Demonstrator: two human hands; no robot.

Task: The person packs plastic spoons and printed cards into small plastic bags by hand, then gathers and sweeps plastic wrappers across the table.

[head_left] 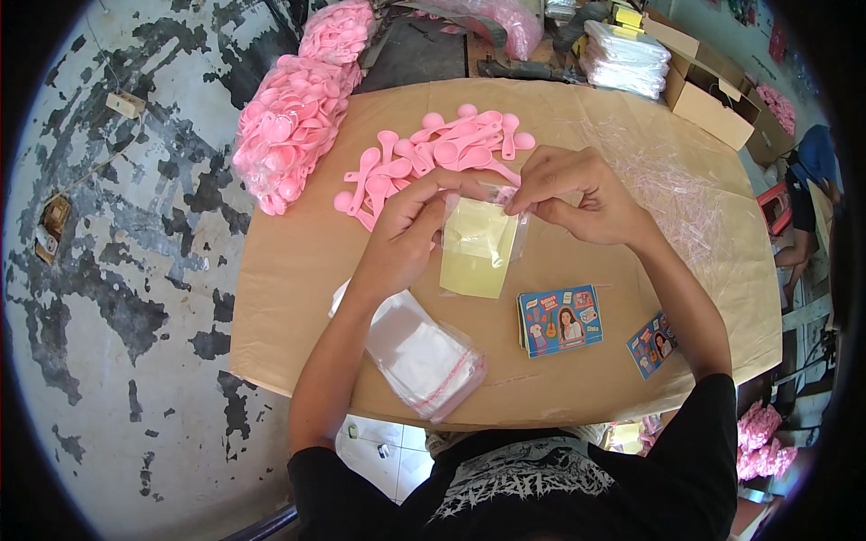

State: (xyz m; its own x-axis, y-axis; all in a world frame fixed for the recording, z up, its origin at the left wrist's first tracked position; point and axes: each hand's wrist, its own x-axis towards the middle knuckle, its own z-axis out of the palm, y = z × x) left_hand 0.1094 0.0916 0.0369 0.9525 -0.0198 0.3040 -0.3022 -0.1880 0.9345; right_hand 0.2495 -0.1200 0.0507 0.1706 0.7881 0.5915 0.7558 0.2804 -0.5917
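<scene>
A small clear plastic bag with a pale yellow card point(476, 257) inside is held up over the middle of the table. My left hand point(404, 230) closes on its left side near the top. At the bag's upper right corner, the fingertips of my right hand point(582, 194) are pinched together on its edge. Just beyond both hands lies a loose heap of pink plastic spoons point(456, 149). A stack of clear plastic bags point(419, 347) rests below my left forearm. Nearer my right arm are a stack of blue printed cards point(561, 322) and one separate blue card point(649, 347), partly hidden by the forearm.
Bulging clear bags of pink spoons point(293, 126) stand at the table's far left edge. Thin clear plastic strips point(681, 203) lie tangled on the right of the brown paper-covered table point(298, 298). At the back right are wrapped white packs point(627, 59) and an open cardboard box point(708, 99); a person point(803, 203) sits beyond.
</scene>
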